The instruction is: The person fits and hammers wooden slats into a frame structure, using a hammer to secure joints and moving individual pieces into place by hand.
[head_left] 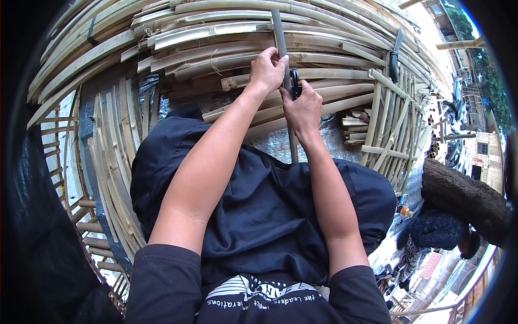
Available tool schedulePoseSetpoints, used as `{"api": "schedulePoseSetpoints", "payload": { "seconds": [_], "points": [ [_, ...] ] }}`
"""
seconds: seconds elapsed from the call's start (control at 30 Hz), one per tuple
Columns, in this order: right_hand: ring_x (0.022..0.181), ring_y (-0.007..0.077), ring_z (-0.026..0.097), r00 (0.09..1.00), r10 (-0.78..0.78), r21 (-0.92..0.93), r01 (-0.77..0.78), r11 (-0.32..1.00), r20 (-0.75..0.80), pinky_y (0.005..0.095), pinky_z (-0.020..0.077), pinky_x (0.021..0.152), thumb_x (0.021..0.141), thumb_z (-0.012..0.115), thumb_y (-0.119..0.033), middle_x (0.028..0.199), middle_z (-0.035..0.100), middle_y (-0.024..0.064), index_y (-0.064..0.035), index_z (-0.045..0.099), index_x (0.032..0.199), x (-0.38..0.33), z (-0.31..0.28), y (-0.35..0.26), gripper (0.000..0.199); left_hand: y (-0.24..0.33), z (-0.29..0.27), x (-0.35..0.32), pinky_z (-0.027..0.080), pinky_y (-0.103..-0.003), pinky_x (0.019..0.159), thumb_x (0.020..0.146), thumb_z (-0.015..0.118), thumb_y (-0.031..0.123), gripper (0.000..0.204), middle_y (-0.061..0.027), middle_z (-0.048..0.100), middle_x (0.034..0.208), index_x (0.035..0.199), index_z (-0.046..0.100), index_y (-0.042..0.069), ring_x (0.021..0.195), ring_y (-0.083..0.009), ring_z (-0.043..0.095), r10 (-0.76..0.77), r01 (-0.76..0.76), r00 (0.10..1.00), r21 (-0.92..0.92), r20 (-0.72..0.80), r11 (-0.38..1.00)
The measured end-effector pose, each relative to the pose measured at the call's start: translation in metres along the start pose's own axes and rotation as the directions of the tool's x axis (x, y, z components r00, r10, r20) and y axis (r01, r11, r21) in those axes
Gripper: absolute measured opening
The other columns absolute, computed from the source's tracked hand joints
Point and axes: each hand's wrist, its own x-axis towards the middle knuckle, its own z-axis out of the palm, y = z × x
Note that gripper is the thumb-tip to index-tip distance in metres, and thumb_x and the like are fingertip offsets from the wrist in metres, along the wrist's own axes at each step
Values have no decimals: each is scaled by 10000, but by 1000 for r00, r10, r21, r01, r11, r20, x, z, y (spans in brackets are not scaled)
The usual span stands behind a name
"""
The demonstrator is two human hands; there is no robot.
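Note:
A long, narrow grey-brown stick stands nearly upright in the view, passing between my two hands and reappearing below them. The fingers of my left hand are closed on it, with the thumb against its side. Lower and to the right, my right hand is closed around a small black tool with rounded parts, pressed against the stick. The exact kind of this tool cannot be made out, since my fingers cover part of it. My forearms reach forward over dark cloth on my lap.
Stacked split bamboo strips lie across the far side. More strips lie at left. A slatted bamboo frame stands at right, near a black-handled blade. A thick trunk and another person are farther right.

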Motion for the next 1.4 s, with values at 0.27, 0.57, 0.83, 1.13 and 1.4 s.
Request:
{"api": "schedulePoseSetpoints", "payload": {
  "seconds": [0.27,0.57,0.83,1.13,1.4],
  "points": [
    [850,388,719,996,19,82,-27,996,90,465,552,809,785,793,-216,854,716,236,33,674,1013,1,-11,3,358,-5,0,3,554,-407,777,930,701,264,217,-112,744,842,979,699,52,817,-267,736,-17,14,999,-84,-37,996],
    [762,126,706,925,64,465,-248,850,376,248,538,594,892,652,11,1002,731,99,22,564,1294,27,-69,-1,412,-5,3,3,596,-318,647,1043,587,219,199,-101,718,909,1084,553,27,789,-158,706,-28,41,994,-122,108,992],
    [947,485,667,947,-205,47,200,979,246,504,507,825,963,627,-155,968,704,275,-4,510,1324,60,-76,-22,409,4,0,-6,605,-323,598,1052,560,203,198,-126,724,912,1122,539,18,777,-198,752,-32,51,994,-179,104,983],
    [803,463,683,915,-403,-237,396,887,17,546,515,695,1017,585,-365,794,702,225,-62,572,1133,123,-51,-38,325,14,1,-17,586,-322,607,1044,572,182,191,-115,721,883,1085,548,-2,736,-200,749,-19,33,998,-222,63,975],
    [760,464,682,871,-491,-234,477,847,-2,552,510,623,1011,604,-321,779,699,213,-77,546,1090,139,-27,-21,263,15,6,-17,577,-347,615,1018,597,169,174,-124,720,812,1040,559,0,707,-225,754,-14,17,1000,-205,13,979]
  ]
}}
